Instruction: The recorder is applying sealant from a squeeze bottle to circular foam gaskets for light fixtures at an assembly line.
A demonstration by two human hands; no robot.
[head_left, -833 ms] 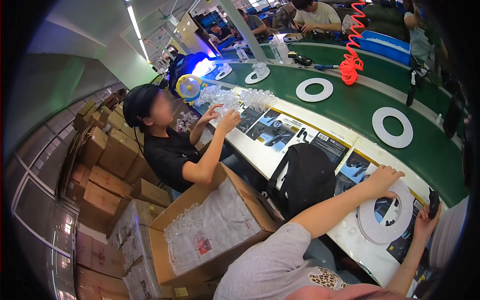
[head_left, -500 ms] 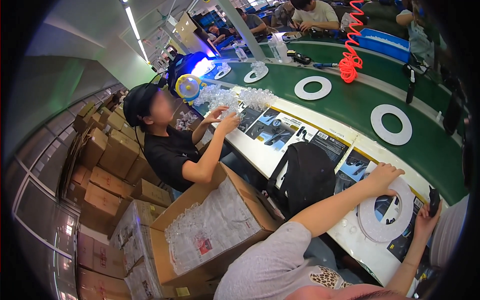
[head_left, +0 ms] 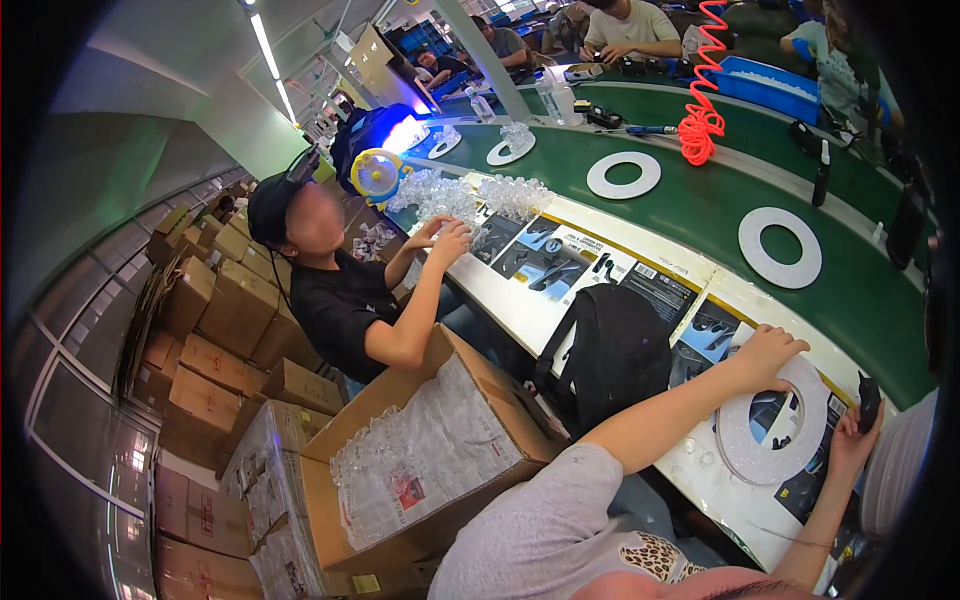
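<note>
My left hand (head_left: 765,360) rests on the far rim of a white flat ring (head_left: 745,455), its fingers over the edge and its thumb bent in by the hole. The ring lies on the white bench, over sheets of printed card; its edge looks doubled, so there may be more than one. To the right of it, my right hand (head_left: 855,440) is closed round a small black handheld object (head_left: 869,402), held upright; its kind is not clear. Small clear pieces (head_left: 705,459) lie on the bench beside the ring.
A black backpack (head_left: 615,350) sits left of my arm. An open carton (head_left: 530,425) of clear plastic parts stands beside the bench. Further left, a co-worker (head_left: 335,300) handles clear parts. A green belt (head_left: 690,215) carries white rings (head_left: 780,248). A red coiled hose (head_left: 700,135) hangs above it.
White rings on the belt have shifted slightly left. The co-worker's head has lifted and turned a little. My two hands and the ring between them look unmoved.
</note>
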